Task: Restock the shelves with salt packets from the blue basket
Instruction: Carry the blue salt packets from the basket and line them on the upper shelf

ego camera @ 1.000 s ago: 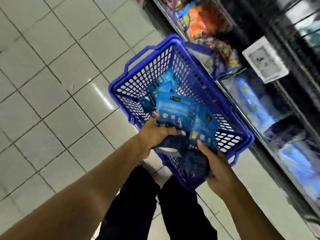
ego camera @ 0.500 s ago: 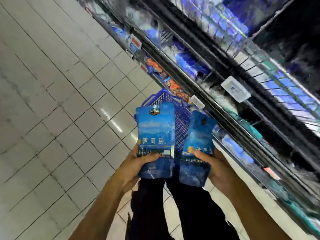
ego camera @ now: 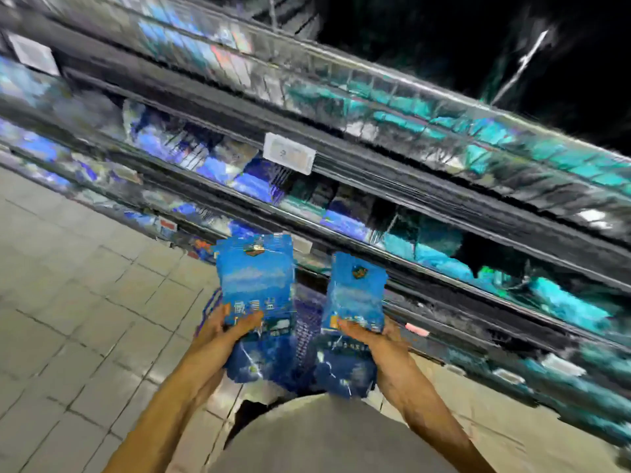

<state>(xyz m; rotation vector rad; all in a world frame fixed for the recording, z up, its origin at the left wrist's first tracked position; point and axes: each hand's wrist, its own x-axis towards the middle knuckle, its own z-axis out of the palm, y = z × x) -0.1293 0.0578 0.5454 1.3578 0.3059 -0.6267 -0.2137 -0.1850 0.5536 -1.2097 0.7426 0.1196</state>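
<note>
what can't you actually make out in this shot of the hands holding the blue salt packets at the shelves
- Head view, shelves: motion blur smears the stock into blue and teal patches; no product can be identified.
- White shelf tag: print blurred, unreadable.
- Left packet in the left hand and right packet in the right hand: text too blurred to read; whether each is one packet or several cannot be told.
- Blue basket: mostly hidden behind the packets.
</note>
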